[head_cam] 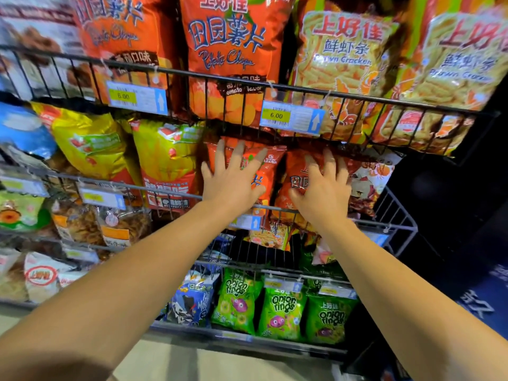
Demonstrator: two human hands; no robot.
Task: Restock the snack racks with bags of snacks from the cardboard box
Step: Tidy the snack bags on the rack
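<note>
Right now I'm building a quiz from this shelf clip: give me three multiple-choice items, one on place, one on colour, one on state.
1. Where do both hands rest?
A. top rack
B. second rack from the top
C. bottom rack

2. What colour are the onion rings bags?
A. green
B. blue
C. white

3. How is the left hand?
A. fist
B. pinching a tag
C. fingers spread flat

Answers:
1 B, the left hand and right hand press orange chip bags there.
2 A, the onion rings bags are bright green.
3 C, its fingers lie straight on a bag.
</note>
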